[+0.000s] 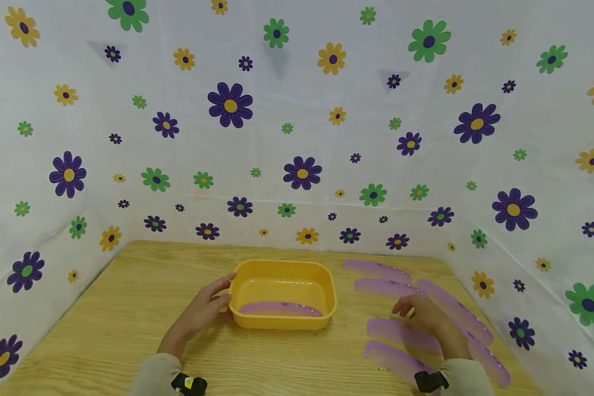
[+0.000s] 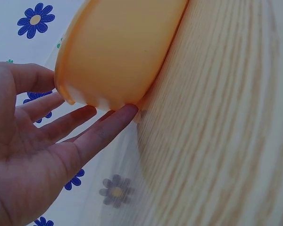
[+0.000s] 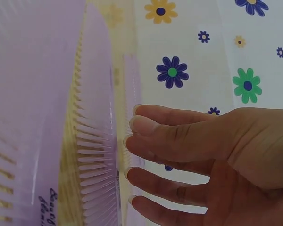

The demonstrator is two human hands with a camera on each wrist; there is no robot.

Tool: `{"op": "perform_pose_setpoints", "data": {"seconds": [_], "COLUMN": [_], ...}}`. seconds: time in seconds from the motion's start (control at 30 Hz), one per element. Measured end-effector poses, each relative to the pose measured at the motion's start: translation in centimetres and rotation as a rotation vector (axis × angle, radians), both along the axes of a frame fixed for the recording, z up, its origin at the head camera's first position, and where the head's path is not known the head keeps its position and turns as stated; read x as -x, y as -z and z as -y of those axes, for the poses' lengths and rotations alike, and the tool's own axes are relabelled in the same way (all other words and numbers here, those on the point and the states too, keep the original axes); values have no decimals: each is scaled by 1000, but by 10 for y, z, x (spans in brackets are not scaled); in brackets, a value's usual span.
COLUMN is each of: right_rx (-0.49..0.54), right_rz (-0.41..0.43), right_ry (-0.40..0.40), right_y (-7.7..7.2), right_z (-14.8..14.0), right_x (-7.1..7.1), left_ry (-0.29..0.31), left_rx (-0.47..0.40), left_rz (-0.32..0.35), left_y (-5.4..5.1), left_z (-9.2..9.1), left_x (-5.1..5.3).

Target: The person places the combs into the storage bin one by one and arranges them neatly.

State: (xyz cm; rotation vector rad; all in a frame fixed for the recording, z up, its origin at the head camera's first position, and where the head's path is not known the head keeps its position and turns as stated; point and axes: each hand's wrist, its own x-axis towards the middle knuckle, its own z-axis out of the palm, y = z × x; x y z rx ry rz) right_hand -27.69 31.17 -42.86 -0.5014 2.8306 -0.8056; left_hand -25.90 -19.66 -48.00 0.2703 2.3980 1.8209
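Note:
A yellow tray (image 1: 284, 323) stands on the table with one purple comb (image 1: 279, 309) lying inside along its near wall. My left hand (image 1: 200, 313) touches the tray's left side; in the left wrist view the fingertips of the left hand (image 2: 61, 132) rest against the tray wall (image 2: 113, 52). Over the combs at the right hovers my right hand (image 1: 428, 319), fingers slightly bent and holding nothing. The right wrist view has the right hand (image 3: 203, 155) beside a purple comb (image 3: 96, 117), the thumb close to the index finger.
Several purple combs lie right of the tray: two at the back (image 1: 376, 269) (image 1: 388, 287), others slanting along the right (image 1: 457, 308) and nearer the front (image 1: 398, 357). Flowered white cloth (image 1: 277, 148) walls the wooden table (image 1: 153, 286) at back and sides.

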Motion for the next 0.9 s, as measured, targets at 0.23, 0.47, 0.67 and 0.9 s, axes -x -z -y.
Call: {"op": "perform_pose_setpoints", "data": {"seconds": [0.23,0.47,0.67,0.9], "right_rx": [-32,-43,-49,-56], "right_rz": [40,54,50,56], "right_ry": [90,144,142,92], "right_y": [4,7,9,12], "right_z": [1,2,0,-5], "right_x": [-1,-2,-2,-2], "left_ry": [8,13,15,7], "left_rx": [-2,3,-9,4], "left_rz": [1,-7,3,-1], "left_y": [-1,0,0,-1], "left_z": [0,1,1,0], "left_x": [0,1,2,0]}}
